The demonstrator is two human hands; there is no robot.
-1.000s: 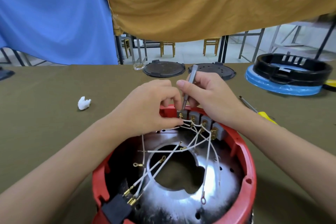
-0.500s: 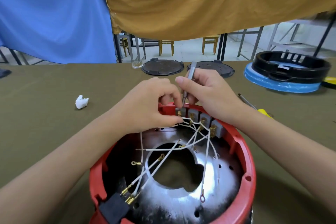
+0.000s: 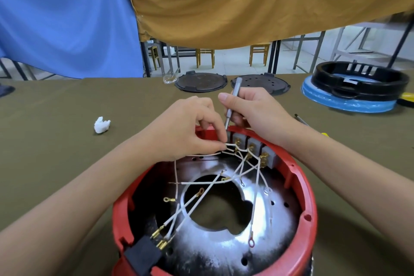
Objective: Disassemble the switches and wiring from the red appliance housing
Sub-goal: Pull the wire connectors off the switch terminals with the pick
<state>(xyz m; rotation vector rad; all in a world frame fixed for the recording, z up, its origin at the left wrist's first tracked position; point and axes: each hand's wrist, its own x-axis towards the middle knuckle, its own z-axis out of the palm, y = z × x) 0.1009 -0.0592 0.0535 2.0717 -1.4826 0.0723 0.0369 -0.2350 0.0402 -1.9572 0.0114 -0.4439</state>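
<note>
The left hand (image 3: 190, 127) is pinching a white wire (image 3: 201, 154) between thumb and fingers, right at the far rim of the red housing (image 3: 309, 197). The right hand (image 3: 255, 114) is gripping a slim grey screwdriver (image 3: 233, 101), its tip pointing down at the leftmost of the grey switches (image 3: 253, 148) (the tip itself is hiding behind the left fingers, so contact is probably there but unclear). The two hands are sitting close together, nearly touching. White wires (image 3: 224, 182) with brass terminals are crossing the housing's shiny metal floor toward a black connector block (image 3: 143, 257) at its near edge. The housing is standing on an olive table (image 3: 56, 141). Farther out are lying a white wad (image 3: 102, 125), two dark round plates (image 3: 201, 82), and a black ring (image 3: 360, 78) on a blue disc (image 3: 349, 102).
</note>
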